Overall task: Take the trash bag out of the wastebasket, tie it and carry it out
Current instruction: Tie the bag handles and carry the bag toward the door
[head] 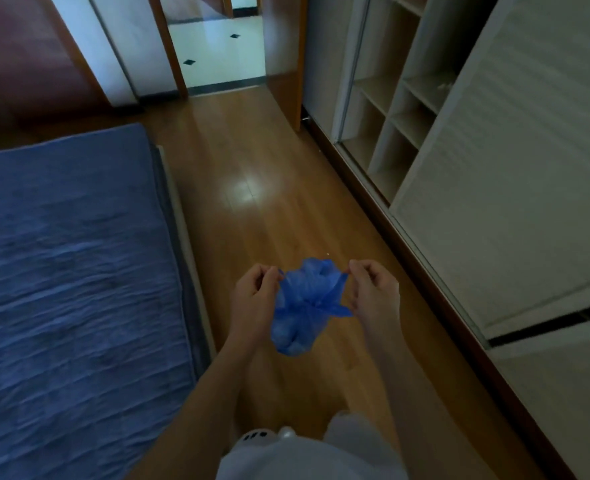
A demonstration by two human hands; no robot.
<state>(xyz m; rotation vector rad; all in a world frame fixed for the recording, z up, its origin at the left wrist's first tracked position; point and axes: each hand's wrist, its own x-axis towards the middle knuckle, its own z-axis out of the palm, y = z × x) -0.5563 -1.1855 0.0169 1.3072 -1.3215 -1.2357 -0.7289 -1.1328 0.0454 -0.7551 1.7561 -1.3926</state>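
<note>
A small translucent blue trash bag (304,306) hangs in the air between my two hands, above the wooden floor. Pale lumps show through its lower part. My left hand (253,296) pinches the bag's top edge on the left. My right hand (373,289) pinches the top edge on the right. The bag's mouth is gathered and spread between the two pinches, with a twisted part at its middle. No wastebasket is in view.
A bed with a blue cover (68,271) fills the left side. A white wardrobe (494,174) with an open sliding door and bare shelves lines the right. A strip of wooden floor (252,168) runs ahead to an open doorway (220,50) onto white tiles.
</note>
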